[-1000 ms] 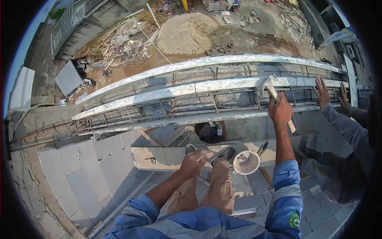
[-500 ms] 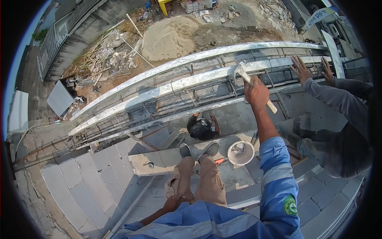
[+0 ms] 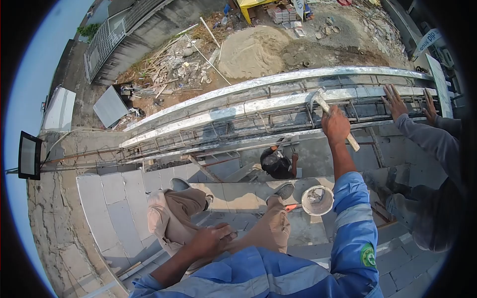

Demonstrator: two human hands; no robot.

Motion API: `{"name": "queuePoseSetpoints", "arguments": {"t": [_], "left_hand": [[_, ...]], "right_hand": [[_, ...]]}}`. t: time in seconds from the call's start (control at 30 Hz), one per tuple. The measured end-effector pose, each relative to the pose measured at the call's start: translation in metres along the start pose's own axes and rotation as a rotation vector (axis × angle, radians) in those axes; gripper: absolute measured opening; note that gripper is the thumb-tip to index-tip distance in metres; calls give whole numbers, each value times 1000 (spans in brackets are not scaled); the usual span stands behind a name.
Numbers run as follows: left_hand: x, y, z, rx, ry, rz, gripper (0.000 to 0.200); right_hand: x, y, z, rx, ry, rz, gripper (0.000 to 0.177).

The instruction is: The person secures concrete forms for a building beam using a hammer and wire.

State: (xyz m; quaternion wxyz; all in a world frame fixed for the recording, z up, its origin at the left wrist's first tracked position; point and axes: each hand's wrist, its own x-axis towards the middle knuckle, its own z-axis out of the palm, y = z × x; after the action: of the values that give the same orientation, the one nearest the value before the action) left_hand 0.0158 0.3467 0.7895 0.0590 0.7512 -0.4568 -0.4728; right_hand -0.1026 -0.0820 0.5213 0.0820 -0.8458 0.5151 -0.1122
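Note:
My right hand (image 3: 336, 125) is wrapped round the wooden handle of a claw hammer (image 3: 323, 105). Its metal head overlaps the pale middle formwork beam (image 3: 258, 106), and the handle's end sticks out below my fist. Steel reinforcement bars (image 3: 263, 120) run between the long beams under the hammer. My left hand (image 3: 214, 240) is closed with curled fingers in front of my thigh; I cannot tell what it holds, if anything. To the right of the hammer, a co-worker's hands (image 3: 395, 103) lie on the same beam.
A white bucket (image 3: 318, 200) stands right of my foot, beside an orange-handled tool (image 3: 293, 207). Below, another person (image 3: 277, 163) crouches by the formwork. Block walls (image 3: 114, 208) flank me. A black-framed lamp (image 3: 30, 155) is at far left; a sand pile (image 3: 253, 52) lies beyond.
My left leg has stepped out to the left, with the knee bent. My left hand has come up into fuller view. The view has swung left; the hammer stays over the beam.

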Motion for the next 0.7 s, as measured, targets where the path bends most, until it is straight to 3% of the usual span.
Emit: {"name": "queuePoseSetpoints", "arguments": {"t": [0.1,0.17,0.33,0.37,0.43,0.53,0.6,0.7], "left_hand": [[-11,37,-93,-40,280,169,15],[-28,57,-146,69,400,160,11],[-29,89,-186,-230,603,18,11],[-19,92,-192,-215,601,30,11],[15,91,-207,23,309,209,15],[102,72,-226,302,168,307,14],[178,32,-243,699,77,296,16],[304,-13,-258,643,75,358,22]], "right_hand": [[7,2,-2,-40,60,-25,24],[5,2,-1,-28,44,-27,24],[5,3,-2,-56,77,-32,24],[4,1,-2,-65,71,-10,23],[6,-1,-5,-49,72,15,24],[2,3,-2,-11,51,22,25],[2,3,-4,-17,67,22,26],[0,-1,-5,-5,101,39,27]]}}
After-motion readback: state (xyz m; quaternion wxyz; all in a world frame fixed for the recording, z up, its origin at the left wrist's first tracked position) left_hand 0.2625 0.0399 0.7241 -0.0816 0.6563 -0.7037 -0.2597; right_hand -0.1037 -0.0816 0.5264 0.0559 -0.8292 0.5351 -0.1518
